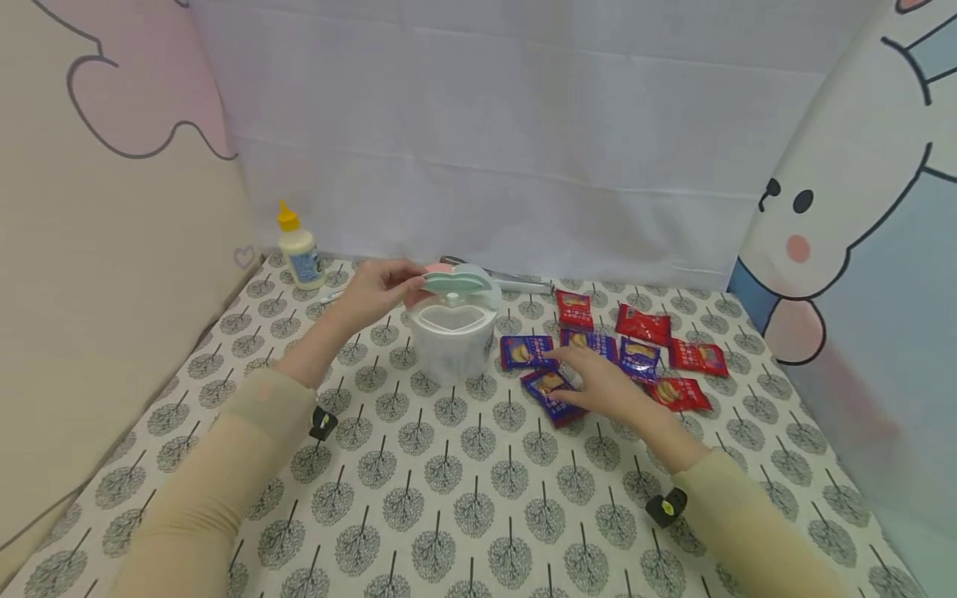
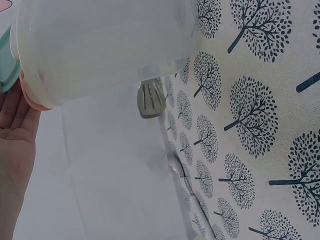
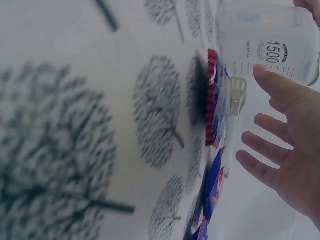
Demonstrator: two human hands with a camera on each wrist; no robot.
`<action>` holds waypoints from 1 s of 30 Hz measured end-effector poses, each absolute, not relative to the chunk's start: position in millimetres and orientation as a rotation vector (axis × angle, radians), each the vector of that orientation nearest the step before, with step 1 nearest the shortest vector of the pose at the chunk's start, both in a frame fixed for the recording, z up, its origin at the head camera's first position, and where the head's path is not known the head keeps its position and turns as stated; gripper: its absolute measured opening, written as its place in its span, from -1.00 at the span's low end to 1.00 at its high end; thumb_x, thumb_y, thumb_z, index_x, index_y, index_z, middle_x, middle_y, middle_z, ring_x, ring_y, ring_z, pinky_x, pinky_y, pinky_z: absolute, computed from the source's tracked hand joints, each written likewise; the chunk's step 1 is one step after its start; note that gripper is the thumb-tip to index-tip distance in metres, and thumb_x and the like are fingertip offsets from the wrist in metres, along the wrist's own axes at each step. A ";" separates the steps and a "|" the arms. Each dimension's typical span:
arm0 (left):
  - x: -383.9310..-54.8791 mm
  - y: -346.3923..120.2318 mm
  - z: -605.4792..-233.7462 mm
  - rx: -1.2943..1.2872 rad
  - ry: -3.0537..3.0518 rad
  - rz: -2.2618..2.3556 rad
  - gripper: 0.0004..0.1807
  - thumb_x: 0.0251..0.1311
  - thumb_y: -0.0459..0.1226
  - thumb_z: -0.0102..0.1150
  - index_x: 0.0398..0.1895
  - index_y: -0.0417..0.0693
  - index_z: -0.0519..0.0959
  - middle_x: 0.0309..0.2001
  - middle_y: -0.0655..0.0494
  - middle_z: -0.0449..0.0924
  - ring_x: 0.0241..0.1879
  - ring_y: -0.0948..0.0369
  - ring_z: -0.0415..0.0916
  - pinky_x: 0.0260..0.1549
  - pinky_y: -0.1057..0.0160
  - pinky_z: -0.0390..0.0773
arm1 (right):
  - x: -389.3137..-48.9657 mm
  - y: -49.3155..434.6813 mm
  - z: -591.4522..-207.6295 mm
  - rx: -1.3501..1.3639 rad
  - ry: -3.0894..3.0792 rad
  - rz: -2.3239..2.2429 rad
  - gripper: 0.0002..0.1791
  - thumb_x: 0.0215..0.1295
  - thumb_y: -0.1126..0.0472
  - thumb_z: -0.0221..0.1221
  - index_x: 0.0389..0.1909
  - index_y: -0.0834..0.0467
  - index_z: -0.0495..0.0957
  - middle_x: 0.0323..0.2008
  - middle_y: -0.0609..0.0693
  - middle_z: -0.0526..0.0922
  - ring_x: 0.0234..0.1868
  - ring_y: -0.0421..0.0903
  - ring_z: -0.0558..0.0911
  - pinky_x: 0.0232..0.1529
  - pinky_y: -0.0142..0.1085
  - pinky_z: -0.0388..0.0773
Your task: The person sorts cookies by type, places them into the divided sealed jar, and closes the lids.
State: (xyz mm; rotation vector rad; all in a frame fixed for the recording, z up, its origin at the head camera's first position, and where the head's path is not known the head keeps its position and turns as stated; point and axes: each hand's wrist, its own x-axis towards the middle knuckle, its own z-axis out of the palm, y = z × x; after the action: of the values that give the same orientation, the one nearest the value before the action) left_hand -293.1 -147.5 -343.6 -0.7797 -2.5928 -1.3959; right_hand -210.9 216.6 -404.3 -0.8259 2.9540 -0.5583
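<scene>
Canister (image 1: 452,355) of translucent plastic stands upright just left of the middle of the tablecloth (image 1: 444,473), which carries a print of dark trees. The left hand (image 1: 374,292) is up at the rim, thumb and fingers pinching the left edge of its mint-and-pink lid (image 1: 462,284). In the right wrist view the canister wall shows "1500" above a row of measuring lines. The right hand (image 1: 601,382) holds nothing; its fingers are spread, palm down, over blue snack packets (image 1: 527,352) lying just right of the canister. Beyond and to the right of these, red snack packets (image 1: 644,325) lie scattered, some touching the blue ones. A slotted turner (image 2: 151,100) lies behind the canister, near the foot of the white backdrop (image 1: 508,124). Well to the left, a glue bottle (image 1: 302,259) with a yellow nozzle stands upright near the back corner. Pale sleeves (image 1: 194,498) cover both forearms.
</scene>
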 end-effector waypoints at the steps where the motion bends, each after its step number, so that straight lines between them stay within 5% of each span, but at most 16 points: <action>1: -292.8 -147.4 -344.7 -0.772 -2.585 -1.411 -0.72 0.28 -0.17 0.13 -0.05 -0.13 0.60 -0.14 -0.04 0.66 -0.21 0.16 0.60 -0.20 0.30 0.62 | -209.2 219.2 -406.0 -0.826 2.950 -0.539 -0.31 0.11 0.02 0.34 0.26 0.11 0.37 0.23 0.18 0.42 0.26 0.23 0.37 0.18 0.15 0.38; 7: -290.5 -147.6 -348.6 -0.743 -2.556 -1.435 -0.69 0.28 -0.12 0.13 -0.05 -0.11 0.61 -0.16 -0.02 0.66 -0.23 0.16 0.59 -0.22 0.30 0.62 | -203.2 225.7 -421.9 -0.779 2.928 -0.509 -0.30 0.08 -0.05 0.34 0.22 0.12 0.40 0.25 0.24 0.38 0.14 0.23 0.49 0.04 0.10 0.52; 19: -288.4 -148.8 -349.6 -0.741 -2.554 -1.428 -0.63 0.28 -0.07 0.11 -0.01 -0.14 0.58 -0.16 -0.02 0.66 -0.22 0.18 0.59 -0.18 0.29 0.60 | -204.0 222.7 -440.8 -0.634 2.908 -0.668 -0.43 0.07 -0.03 0.36 0.09 0.07 0.46 0.18 0.21 0.42 0.19 0.27 0.41 0.14 0.19 0.39; 23: -288.9 -148.4 -349.3 -0.716 -2.560 -1.429 -0.63 0.27 -0.07 0.13 -0.02 -0.13 0.58 -0.16 -0.01 0.66 -0.22 0.18 0.59 -0.19 0.29 0.60 | -207.6 224.7 -441.2 -0.577 2.887 -0.796 -0.55 0.11 0.09 0.34 0.03 0.05 0.50 0.10 0.10 0.53 0.10 0.16 0.50 0.09 0.07 0.48; 30: -290.6 -145.9 -350.3 -0.670 -2.559 -1.456 -0.63 0.25 -0.03 0.14 -0.05 -0.09 0.60 -0.14 0.00 0.66 -0.20 0.17 0.60 -0.13 0.22 0.61 | -206.9 226.3 -427.9 -0.613 2.907 -0.915 -0.70 0.15 0.28 0.30 -0.07 0.04 0.57 -0.08 -0.01 0.62 -0.15 -0.04 0.61 -0.28 -0.29 0.63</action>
State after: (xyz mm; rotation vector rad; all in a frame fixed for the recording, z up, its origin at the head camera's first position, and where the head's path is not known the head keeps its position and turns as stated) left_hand -290.6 -145.9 -350.3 -0.6700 -2.5585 -1.4555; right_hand -206.9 226.3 -427.9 -0.6127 2.9070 -0.9152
